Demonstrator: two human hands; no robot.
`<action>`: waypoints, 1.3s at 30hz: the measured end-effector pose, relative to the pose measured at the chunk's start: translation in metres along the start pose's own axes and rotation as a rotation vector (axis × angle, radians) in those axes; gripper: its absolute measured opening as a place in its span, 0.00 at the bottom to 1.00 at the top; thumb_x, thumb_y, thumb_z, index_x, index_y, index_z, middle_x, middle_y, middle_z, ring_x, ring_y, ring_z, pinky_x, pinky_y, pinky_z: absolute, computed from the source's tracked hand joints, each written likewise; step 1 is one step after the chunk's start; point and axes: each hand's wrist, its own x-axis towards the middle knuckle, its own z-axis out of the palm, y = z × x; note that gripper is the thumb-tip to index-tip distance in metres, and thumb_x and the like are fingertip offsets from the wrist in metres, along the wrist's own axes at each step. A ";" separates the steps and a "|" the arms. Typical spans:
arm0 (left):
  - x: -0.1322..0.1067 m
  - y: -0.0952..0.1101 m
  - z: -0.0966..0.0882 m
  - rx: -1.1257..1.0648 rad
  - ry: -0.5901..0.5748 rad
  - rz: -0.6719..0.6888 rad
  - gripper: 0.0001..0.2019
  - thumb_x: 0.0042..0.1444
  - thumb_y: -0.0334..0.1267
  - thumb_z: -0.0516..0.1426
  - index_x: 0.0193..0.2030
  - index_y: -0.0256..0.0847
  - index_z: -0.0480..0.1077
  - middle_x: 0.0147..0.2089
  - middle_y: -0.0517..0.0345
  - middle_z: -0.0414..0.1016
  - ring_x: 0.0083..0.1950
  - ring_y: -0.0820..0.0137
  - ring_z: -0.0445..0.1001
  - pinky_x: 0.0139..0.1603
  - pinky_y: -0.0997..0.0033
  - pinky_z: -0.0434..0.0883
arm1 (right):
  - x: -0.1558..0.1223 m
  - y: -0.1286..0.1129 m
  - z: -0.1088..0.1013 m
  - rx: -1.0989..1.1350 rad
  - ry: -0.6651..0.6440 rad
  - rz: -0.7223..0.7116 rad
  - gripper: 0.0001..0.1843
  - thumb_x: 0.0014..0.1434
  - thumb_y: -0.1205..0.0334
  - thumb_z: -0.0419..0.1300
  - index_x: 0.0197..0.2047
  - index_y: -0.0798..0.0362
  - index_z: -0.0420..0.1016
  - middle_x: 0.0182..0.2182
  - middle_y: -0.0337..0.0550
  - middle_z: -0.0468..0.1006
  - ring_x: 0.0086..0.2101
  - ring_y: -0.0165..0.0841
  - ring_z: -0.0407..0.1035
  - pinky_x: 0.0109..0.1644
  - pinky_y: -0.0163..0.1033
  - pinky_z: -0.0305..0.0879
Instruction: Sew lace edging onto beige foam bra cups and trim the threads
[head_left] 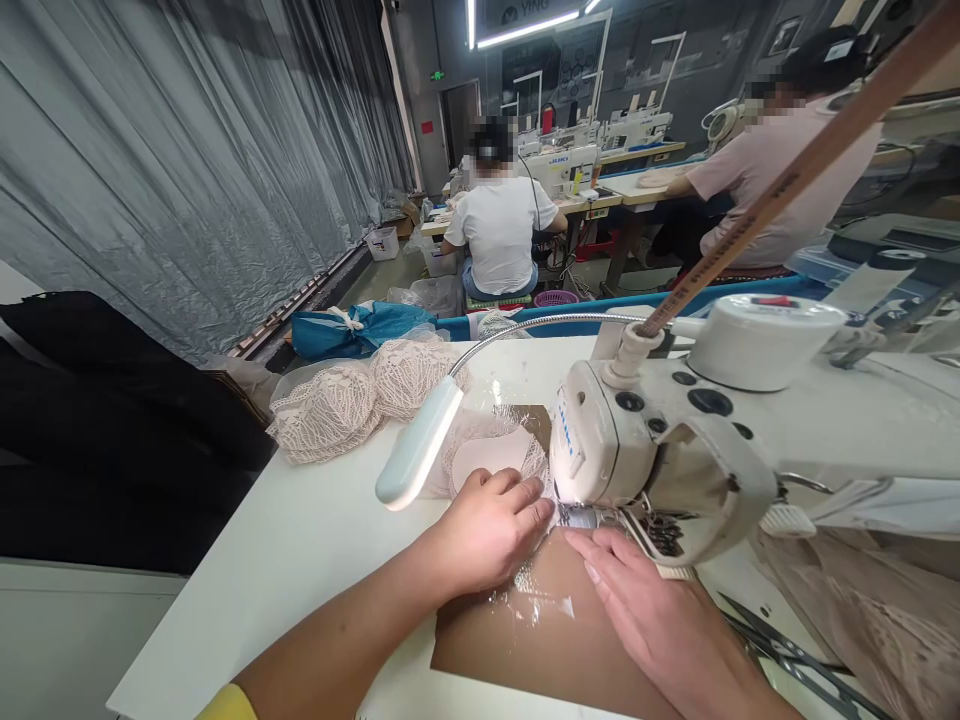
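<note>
A pale pink lace bra cup lies at the left of the white sewing machine, its edge running toward the needle area. My left hand is on the near edge of this cup, fingers curled and pressed onto the lace. Flat on the brown board, close to the machine's foot, rests my right hand with its fingers stretched out. The needle itself is hard to make out. Shiny clear film or tape shows on the board between the hands.
Lace cups are piled at the table's far left edge. A lamp on a bent neck hangs over the work. Scissors and beige mesh fabric lie at the right. Two people sit at machines beyond.
</note>
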 end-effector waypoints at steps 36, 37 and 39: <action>-0.018 0.017 -0.015 -0.440 -0.148 0.086 0.06 0.61 0.31 0.51 0.33 0.40 0.67 0.33 0.57 0.75 0.35 0.70 0.73 0.45 0.72 0.68 | 0.010 -0.001 -0.025 0.135 -0.115 -0.009 0.23 0.61 0.67 0.49 0.56 0.42 0.71 0.45 0.44 0.80 0.41 0.37 0.75 0.40 0.40 0.73; -0.017 0.014 -0.016 -0.468 -0.154 0.080 0.06 0.61 0.32 0.52 0.33 0.40 0.67 0.32 0.58 0.74 0.35 0.70 0.73 0.46 0.72 0.68 | 0.012 -0.003 -0.026 0.138 -0.107 -0.012 0.23 0.60 0.67 0.48 0.56 0.42 0.71 0.46 0.44 0.80 0.41 0.37 0.75 0.41 0.40 0.73; -0.016 0.010 -0.016 -0.490 -0.170 0.082 0.06 0.61 0.33 0.52 0.32 0.40 0.66 0.31 0.58 0.74 0.35 0.70 0.73 0.46 0.71 0.68 | 0.017 -0.006 -0.027 0.164 -0.124 -0.036 0.21 0.60 0.69 0.48 0.52 0.43 0.73 0.44 0.42 0.80 0.38 0.34 0.75 0.39 0.38 0.71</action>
